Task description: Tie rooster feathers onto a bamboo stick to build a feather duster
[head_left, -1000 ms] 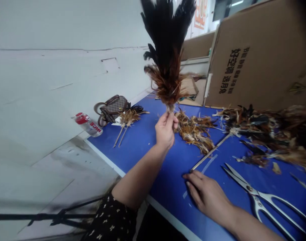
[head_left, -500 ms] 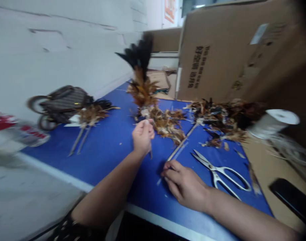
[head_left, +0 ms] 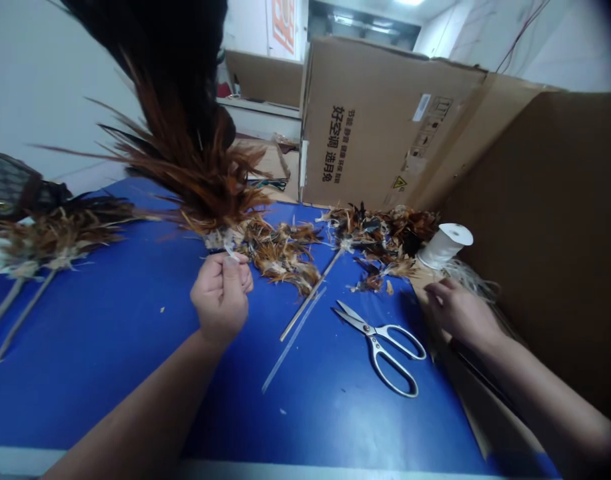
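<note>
A big feather bunch (head_left: pixel 205 173) is held up over the blue table (head_left: pixel 335 430). Its low end is pinched by the thumb and fingers of the left hand (head_left: pixel 223 293), perhaps so that the soft feathers are not squashed. The right hand (head_left: pixel 460 310) is held near the white spool (head_left: pixel 443 248); its fingers are curled, but whether anything is pinched cannot be told. The scissors (head_left: pixel 368 330) are laid between the hands, maybe so they can be easily reached. A thin stick (head_left: pixel 310 297) is laid beside them.
</note>
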### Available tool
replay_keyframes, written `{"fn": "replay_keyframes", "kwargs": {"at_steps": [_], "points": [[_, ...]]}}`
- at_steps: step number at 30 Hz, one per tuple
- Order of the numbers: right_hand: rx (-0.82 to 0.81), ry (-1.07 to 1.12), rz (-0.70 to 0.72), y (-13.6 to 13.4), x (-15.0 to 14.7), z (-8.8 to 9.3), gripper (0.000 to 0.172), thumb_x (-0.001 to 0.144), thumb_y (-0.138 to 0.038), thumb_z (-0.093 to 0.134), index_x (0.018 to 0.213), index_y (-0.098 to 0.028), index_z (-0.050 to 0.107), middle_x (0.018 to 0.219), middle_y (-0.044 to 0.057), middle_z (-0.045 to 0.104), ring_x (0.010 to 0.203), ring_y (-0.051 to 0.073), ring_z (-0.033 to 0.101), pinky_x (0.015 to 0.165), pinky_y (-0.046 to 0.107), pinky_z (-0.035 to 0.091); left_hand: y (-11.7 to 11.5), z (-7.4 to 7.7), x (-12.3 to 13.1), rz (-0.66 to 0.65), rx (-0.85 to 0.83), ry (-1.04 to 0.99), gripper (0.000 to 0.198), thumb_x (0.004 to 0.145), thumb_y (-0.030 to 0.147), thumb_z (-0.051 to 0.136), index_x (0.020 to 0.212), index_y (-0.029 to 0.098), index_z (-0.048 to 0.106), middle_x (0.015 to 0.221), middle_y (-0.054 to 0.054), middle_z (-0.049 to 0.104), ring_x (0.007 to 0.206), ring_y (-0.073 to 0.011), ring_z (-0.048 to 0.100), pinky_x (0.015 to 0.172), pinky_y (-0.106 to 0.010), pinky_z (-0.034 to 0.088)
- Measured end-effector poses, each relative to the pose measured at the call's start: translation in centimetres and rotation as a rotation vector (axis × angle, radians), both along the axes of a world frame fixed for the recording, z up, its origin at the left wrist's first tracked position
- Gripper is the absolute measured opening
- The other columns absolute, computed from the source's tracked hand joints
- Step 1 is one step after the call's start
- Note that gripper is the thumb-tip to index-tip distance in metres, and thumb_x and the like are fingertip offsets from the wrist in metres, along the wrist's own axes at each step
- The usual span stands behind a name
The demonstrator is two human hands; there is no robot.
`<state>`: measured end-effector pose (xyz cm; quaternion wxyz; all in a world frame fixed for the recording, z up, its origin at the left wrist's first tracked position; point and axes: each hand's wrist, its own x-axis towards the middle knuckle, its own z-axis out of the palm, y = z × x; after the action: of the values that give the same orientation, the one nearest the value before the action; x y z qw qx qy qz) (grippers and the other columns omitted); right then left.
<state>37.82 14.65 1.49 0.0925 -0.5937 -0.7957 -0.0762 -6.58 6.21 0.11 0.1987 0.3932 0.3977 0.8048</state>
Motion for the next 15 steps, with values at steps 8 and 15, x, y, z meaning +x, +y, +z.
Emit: {"fn": "replay_keyframes", "kwargs": {"at_steps": [8,15], "points": [[0.043,0.140,-0.116,2.5,7.1,-0.5,0.019,0.095,-0.020,0.065,0.080,-0.022,0.076,0.092,0.010,0.061,0.064,0.019,0.061,0.066,0.038,0.046,0.6,-0.9,-0.3,-0.024,-0.048,0.019,0.040,0.099,0.058,0.073,0.092,0.020,0.065,0.059,0.006,0.046,0.049,-0.0080,0.043,0.045,-0.019,0.034],[-0.065,0.458,-0.125,0.4,5.4,3.3,0.024,0.100,-0.046,0.069,0.095,-0.023,0.072,0.076,0.010,0.071,0.060,0.021,0.066,0.057,0.033,0.053,0.8,-1.5,-0.5,-0.056,-0.066,0.024,0.041,0.101,0.059,0.070,0.093,0.019,0.065,0.059,0.006,0.045,0.049,-0.0077,0.041,0.045,-0.018,0.034]]}}
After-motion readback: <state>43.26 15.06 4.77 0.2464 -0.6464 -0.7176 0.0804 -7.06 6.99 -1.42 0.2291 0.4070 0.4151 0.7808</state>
